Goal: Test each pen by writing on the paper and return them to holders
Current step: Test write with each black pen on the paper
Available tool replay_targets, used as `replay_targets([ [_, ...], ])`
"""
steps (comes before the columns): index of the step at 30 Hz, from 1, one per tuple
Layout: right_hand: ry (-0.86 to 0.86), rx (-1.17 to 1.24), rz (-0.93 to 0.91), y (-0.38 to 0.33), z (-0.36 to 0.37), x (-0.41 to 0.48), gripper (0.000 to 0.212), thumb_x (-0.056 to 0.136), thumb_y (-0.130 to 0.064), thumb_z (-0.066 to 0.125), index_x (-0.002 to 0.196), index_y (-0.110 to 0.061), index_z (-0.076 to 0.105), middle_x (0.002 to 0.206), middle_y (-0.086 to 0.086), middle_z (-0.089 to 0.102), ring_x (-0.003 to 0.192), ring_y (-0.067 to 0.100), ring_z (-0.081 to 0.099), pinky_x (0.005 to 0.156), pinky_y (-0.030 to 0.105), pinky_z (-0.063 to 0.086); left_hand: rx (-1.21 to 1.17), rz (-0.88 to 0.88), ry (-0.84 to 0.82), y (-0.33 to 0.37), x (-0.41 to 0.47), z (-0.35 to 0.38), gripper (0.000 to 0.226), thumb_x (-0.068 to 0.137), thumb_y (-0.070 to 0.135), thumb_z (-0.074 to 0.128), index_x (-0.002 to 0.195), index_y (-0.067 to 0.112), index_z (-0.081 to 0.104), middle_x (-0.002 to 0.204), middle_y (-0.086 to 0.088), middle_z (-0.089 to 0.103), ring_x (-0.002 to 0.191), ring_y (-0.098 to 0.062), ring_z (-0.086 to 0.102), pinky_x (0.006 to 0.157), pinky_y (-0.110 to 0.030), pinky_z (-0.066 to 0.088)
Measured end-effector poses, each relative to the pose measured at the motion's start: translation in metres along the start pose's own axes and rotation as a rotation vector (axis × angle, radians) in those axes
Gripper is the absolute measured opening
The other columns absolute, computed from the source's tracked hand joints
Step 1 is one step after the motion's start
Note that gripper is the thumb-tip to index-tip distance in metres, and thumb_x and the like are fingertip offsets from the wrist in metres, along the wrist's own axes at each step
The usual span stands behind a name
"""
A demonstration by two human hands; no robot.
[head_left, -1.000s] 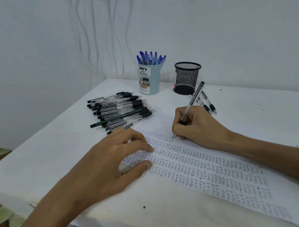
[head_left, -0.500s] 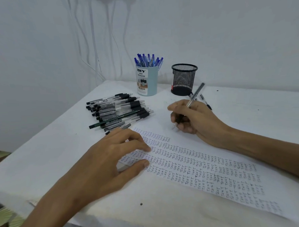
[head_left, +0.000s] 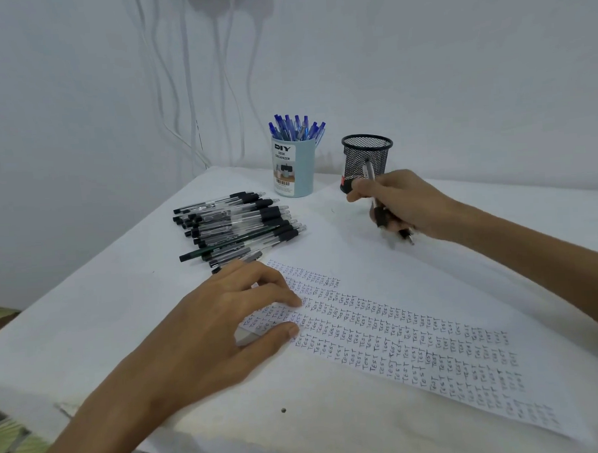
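Note:
My right hand [head_left: 401, 203] grips a clear black-grip pen [head_left: 375, 202] nearly upright, lifted off the sheet and close in front of the black mesh holder [head_left: 367, 158]. Another pen's tip [head_left: 407, 237] shows on the table under that hand. My left hand [head_left: 223, 327] rests flat on the left end of the paper [head_left: 416, 344], which is filled with rows of the word "TEST". A pile of black pens [head_left: 237, 227] lies on the table left of centre. The light blue holder [head_left: 293, 170] at the back holds several blue pens [head_left: 296, 127].
The white table [head_left: 89, 321] ends in a front edge low in the frame and a left edge beyond the pen pile. White cables [head_left: 189, 94] hang down the wall behind the table's back left corner.
My right hand lifted the pen off the paper and carried it back toward the mesh holder, turning it more upright. My left hand stayed on the paper.

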State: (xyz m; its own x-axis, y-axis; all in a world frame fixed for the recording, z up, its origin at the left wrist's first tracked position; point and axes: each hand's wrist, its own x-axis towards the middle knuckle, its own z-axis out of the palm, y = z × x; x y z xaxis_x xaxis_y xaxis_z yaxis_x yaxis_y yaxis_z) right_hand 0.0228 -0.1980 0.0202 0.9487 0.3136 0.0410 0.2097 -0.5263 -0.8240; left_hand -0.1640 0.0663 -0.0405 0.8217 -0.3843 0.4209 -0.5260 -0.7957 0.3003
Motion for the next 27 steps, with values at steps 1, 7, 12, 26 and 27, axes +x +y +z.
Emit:
replay_targets([
  [1, 0.044, -0.168, -0.038, 0.001, -0.004, 0.005, 0.054, 0.099, -0.05, 0.057, 0.109, 0.002, 0.067, 0.059, 0.015, 0.06, 0.036, 0.012, 0.044, 0.037, 0.018, 0.033, 0.0, 0.004, 0.002, 0.0, 0.0, 0.0, 0.033, 0.099, 0.062, 0.051, 0.119, 0.043, 0.069, 0.121, 0.028, 0.056, 0.117, 0.0, 0.056, 0.093, -0.021, 0.045],
  [7, 0.081, -0.692, -0.074, 0.011, -0.015, 0.029, 0.065, 0.089, -0.052, 0.069, 0.128, -0.006, 0.045, 0.097, 0.01, 0.061, 0.094, 0.029, 0.059, 0.077, 0.036, 0.05, -0.003, 0.0, 0.002, 0.0, -0.001, 0.0, 0.034, 0.099, 0.064, 0.049, 0.119, 0.044, 0.068, 0.122, 0.028, 0.056, 0.118, -0.001, 0.056, 0.093, -0.023, 0.048],
  [12, 0.116, -0.909, -0.049, 0.014, -0.007, 0.032, 0.059, 0.093, -0.05, 0.064, 0.127, -0.005, 0.046, 0.114, 0.017, 0.058, 0.101, 0.035, 0.057, 0.08, 0.04, 0.05, -0.003, -0.006, 0.003, 0.0, 0.0, 0.0, 0.035, 0.099, 0.064, 0.05, 0.119, 0.043, 0.069, 0.121, 0.028, 0.056, 0.117, 0.0, 0.056, 0.094, -0.022, 0.046],
  [26, -0.027, -0.867, -1.037, -0.024, 0.069, -0.004, 0.029, 0.098, -0.037, 0.064, 0.121, -0.021, 0.066, 0.117, 0.001, 0.06, 0.096, 0.013, 0.057, 0.062, 0.024, 0.041, -0.014, -0.019, -0.004, 0.002, 0.0, -0.002, 0.034, 0.098, 0.064, 0.052, 0.119, 0.044, 0.069, 0.122, 0.029, 0.055, 0.118, 0.002, 0.055, 0.095, -0.02, 0.044],
  [27, -0.028, -0.888, -1.062, -0.023, 0.073, -0.001, 0.032, 0.098, -0.037, 0.063, 0.125, -0.02, 0.065, 0.12, 0.002, 0.059, 0.101, 0.015, 0.056, 0.061, 0.025, 0.042, -0.013, -0.019, -0.004, 0.002, 0.0, -0.002, 0.034, 0.098, 0.064, 0.052, 0.119, 0.043, 0.069, 0.122, 0.029, 0.055, 0.118, 0.002, 0.055, 0.095, -0.021, 0.045],
])
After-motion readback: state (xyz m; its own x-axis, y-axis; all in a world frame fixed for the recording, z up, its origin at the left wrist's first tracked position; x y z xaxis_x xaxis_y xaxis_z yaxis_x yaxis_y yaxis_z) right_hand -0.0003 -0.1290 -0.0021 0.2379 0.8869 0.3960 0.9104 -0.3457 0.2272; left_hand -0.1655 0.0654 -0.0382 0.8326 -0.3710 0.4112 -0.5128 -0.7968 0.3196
